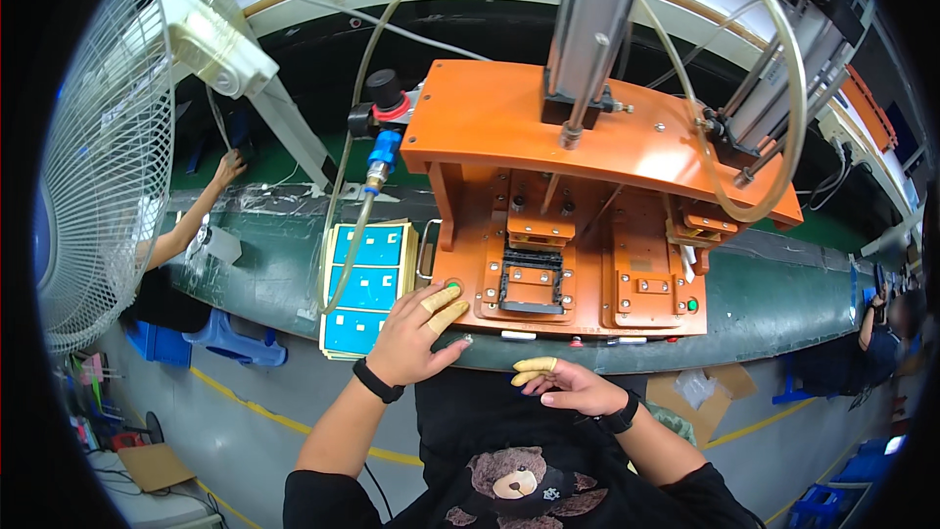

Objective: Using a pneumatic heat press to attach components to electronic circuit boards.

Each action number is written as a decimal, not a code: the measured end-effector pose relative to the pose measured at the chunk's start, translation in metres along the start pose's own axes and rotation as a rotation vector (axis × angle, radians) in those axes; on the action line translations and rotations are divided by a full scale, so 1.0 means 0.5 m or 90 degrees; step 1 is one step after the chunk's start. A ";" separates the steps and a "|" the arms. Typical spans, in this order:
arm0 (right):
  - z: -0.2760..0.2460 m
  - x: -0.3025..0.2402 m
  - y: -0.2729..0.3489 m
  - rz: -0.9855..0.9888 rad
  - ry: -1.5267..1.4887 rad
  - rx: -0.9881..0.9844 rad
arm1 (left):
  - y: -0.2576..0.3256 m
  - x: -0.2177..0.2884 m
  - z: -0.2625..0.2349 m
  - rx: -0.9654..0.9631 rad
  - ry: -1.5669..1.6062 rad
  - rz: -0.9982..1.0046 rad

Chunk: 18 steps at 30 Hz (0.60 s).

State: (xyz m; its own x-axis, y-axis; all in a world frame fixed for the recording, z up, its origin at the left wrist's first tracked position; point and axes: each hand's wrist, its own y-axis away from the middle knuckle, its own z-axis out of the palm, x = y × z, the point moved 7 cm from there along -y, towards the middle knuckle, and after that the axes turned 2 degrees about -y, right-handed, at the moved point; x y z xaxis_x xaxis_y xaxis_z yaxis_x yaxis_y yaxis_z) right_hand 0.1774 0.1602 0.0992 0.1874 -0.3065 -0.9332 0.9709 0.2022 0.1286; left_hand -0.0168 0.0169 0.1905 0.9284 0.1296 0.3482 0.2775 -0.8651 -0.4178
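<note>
A black frame (532,260) sits in the left fixture of the orange press (587,152), so placing it there appears done. The upper block (541,227) of the press is above and behind the frame, leaving most of its outline in view; the block looks raised, so no stroke seems under way. Whether the frame has been pressed cannot be told, nor can any finished count. At the press's front left corner, the left hand (406,338) is spread flat and holds nothing visible, its covered fingertips at the green button (452,289); whether they push it or only rest is unclear. The right hand (578,394), in front of the press, is loosely curled with thumb and fingers apart, gripping nothing that shows. Blue-faced sheets (362,284) lie stacked just left of the press; their part in the work is unclear.
</note>
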 end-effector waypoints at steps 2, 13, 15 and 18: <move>0.010 0.004 -0.018 0.016 0.006 -0.011 | 0.033 -0.013 -0.009 0.033 0.025 -0.032; 0.098 0.116 -0.245 0.107 -0.018 -0.011 | 0.217 -0.050 0.006 -0.009 -0.129 -0.282; 0.117 0.119 -0.283 0.100 -0.056 0.014 | 0.218 -0.032 0.016 -0.026 -0.107 -0.296; 0.133 0.125 -0.318 0.124 -0.059 0.024 | 0.216 -0.017 0.017 -0.025 -0.077 -0.299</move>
State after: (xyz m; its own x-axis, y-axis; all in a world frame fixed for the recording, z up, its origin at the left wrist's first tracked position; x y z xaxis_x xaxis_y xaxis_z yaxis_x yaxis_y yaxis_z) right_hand 0.0449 0.0468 0.0428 0.3833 -0.3492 -0.8551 0.9195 0.2321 0.3174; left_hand 0.0076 -0.0734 0.1351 0.7279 0.5638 0.3903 0.6660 -0.7169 -0.2063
